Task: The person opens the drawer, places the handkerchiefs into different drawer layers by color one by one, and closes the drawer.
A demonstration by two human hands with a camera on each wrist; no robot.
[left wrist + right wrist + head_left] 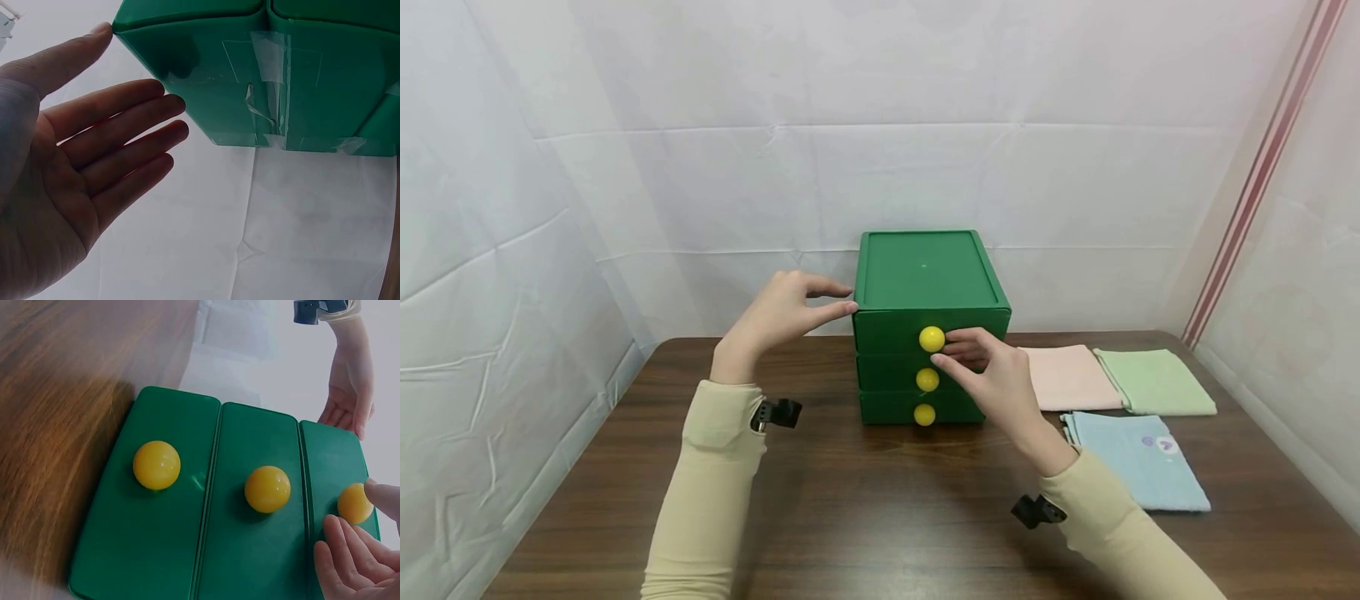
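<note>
On table: green drawer unit (925,333), drawers closed | left hand (782,312) flat, steadying corner | right hand (992,375) pinching top knob (932,338)

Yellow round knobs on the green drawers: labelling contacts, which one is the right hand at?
The top yellow round knob; right hand's fingertips touch it, lower two untouched.

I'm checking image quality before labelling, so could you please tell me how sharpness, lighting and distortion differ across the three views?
Head view: evenly lit and sharp, with a soft shadow under the green plastic three-drawer box. Left wrist view: the open left hand is close and slightly soft, against a bright backdrop. Right wrist view: rotated, the brown wooden table blurred, small glints on the round yellow knobs.
</note>
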